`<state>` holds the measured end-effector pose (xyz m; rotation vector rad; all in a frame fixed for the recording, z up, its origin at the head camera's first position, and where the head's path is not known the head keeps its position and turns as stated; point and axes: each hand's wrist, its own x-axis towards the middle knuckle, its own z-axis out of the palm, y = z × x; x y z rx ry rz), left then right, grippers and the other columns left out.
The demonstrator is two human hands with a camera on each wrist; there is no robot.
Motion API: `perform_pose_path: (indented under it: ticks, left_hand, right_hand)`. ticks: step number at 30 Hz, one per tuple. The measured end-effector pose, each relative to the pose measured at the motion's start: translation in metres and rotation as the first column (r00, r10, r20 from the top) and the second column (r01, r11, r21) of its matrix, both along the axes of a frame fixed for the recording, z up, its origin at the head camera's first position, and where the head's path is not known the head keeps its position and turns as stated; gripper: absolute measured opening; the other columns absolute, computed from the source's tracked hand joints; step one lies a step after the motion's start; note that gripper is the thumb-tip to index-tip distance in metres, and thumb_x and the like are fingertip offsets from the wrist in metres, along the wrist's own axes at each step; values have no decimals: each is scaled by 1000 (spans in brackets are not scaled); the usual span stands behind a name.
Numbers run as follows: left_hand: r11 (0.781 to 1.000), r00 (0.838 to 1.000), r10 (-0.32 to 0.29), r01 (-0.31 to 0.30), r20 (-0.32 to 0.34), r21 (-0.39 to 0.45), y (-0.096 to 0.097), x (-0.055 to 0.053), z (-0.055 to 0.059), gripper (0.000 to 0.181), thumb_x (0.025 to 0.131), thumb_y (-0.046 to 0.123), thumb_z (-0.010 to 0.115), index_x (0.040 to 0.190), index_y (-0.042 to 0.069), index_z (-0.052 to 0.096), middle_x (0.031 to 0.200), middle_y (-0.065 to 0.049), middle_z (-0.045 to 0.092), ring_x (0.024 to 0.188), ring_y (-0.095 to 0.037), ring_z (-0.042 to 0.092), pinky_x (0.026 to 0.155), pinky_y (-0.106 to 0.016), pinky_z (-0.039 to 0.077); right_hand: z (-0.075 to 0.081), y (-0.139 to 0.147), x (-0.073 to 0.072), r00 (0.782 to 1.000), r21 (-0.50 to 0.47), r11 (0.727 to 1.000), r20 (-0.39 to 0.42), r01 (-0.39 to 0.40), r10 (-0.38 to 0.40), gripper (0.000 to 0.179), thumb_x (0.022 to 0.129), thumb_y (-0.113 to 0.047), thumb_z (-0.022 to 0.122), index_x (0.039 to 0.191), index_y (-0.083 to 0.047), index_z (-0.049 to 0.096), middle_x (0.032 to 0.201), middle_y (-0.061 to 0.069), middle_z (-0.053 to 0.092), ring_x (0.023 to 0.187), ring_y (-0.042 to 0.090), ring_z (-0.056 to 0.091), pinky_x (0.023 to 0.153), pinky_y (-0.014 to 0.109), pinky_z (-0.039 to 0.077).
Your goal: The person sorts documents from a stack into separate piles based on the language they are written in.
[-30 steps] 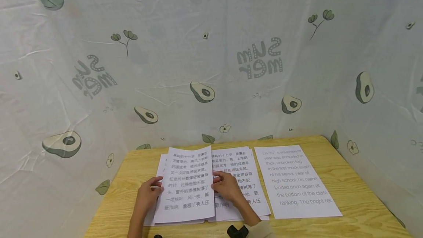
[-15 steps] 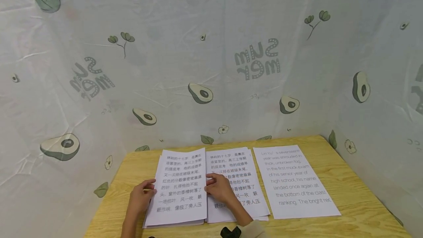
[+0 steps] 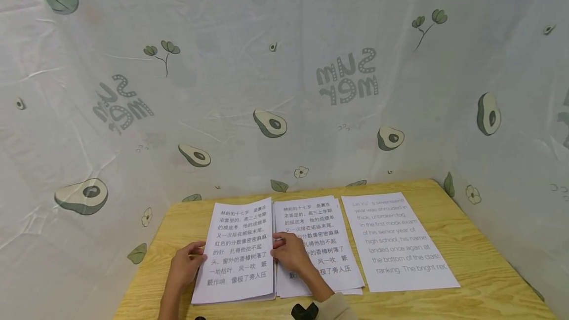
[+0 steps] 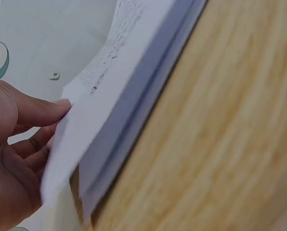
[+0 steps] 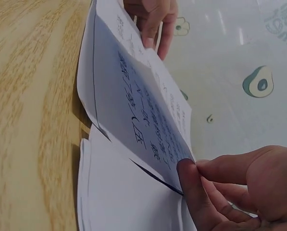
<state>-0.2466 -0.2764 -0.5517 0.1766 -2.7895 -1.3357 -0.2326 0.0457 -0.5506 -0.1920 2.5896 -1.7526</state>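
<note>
A white sheet of paper point(image 3: 237, 248) printed with Chinese characters lies over the left stack of paper point(image 4: 133, 113), its edges slightly raised. My left hand point(image 3: 183, 266) pinches its left edge; the left wrist view has the thumb on top and the other fingers beneath. At the right edge, my right hand point(image 3: 291, 256) pinches the same sheet between thumb and index finger, clearer in the right wrist view, where the sheet point(image 5: 138, 91) bows between both hands. Under my right hand and forearm lies the middle stack point(image 3: 329, 241), also with Chinese text, partly hidden.
To the right, a sheet with English text point(image 3: 400, 246) lies flat on the wooden table point(image 3: 484, 270). A pale curtain point(image 3: 284, 88) printed with avocados and leaves hangs behind the table and along both sides.
Both hands have moved left with the sheet and lowered it over the left stack, so it now lines up with that stack and uncovers more of the middle one.
</note>
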Motion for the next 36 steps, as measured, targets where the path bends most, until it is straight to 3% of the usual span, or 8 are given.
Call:
perform_pose_path:
  ticks: [15,22,28,36]
  left_hand:
    - [999,1000,-12,13,21,-47,-14,2,0,38,95,-1,71,132,-9,68,109,-21,73,95,-28,72,73,-26,53]
    - [1000,1000,9,-8,17,-18,-15,4,1,39,97,0,71,134,-9,67,113,-23,72,97,-29,73,70,-25,56]
    - [999,999,36,-36,26,26,-10,8,10,41,101,8,70,138,-8,65,117,-24,70,95,-26,74,67,-30,61]
    - [999,999,33,-32,-12,44,10,10,24,43,102,13,72,140,-5,65,118,-22,71,90,-21,70,65,-24,56]
  right_hand:
    - [1,-18,0,999,9,1000,37,-5,4,47,86,3,77,132,11,68,95,11,75,69,12,71,64,26,60]
    - [4,-18,2,1000,56,998,-20,1,0,41,88,0,77,127,10,71,95,11,77,73,12,73,66,25,59]
    - [14,-5,4,995,79,997,-100,18,-10,31,92,-5,78,121,6,76,94,8,77,82,16,74,70,25,59]
    - [20,36,10,998,23,999,-56,41,-40,35,95,-9,76,127,6,74,102,13,77,85,18,76,66,24,60]
